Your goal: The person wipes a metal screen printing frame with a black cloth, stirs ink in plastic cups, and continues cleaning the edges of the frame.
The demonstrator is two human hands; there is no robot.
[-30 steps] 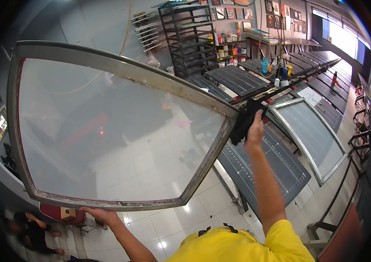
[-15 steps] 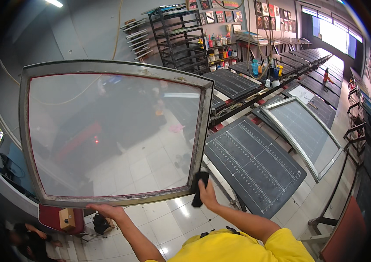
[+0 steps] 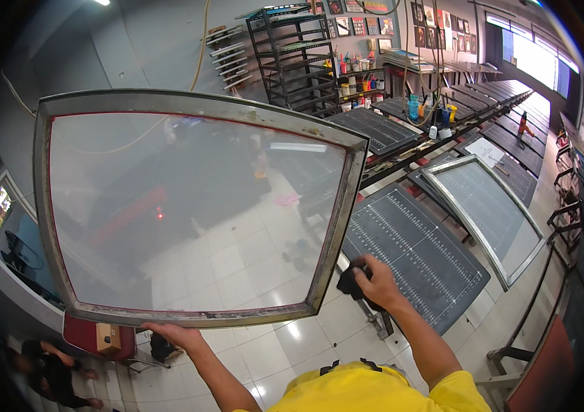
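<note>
A large screen-printing frame (image 3: 196, 213) with pale see-through mesh and a worn metal border stands upright and slightly tilted on the left. My left hand (image 3: 174, 335) holds its bottom edge from below; part of the fingers is hidden behind it. To the right of the frame, my right hand (image 3: 377, 281) is closed around a bunched black cloth (image 3: 352, 282), apart from the frame's lower right corner. Beyond that hand lies a black printing board (image 3: 412, 254) marked with white ruler lines.
A second screen frame (image 3: 491, 213) leans over boards on the right. A long row of printing tables (image 3: 491, 96) runs to the back. Behind stand a black rack (image 3: 295, 62) and shelves of ink pots (image 3: 361, 86). Another person (image 3: 51, 374) sits at lower left near a red chair (image 3: 82, 328).
My right hand has moved right, away from the frame's edge, and the cloth is now bunched up. The screen frame has turned a little, its right side reaching farther right.
</note>
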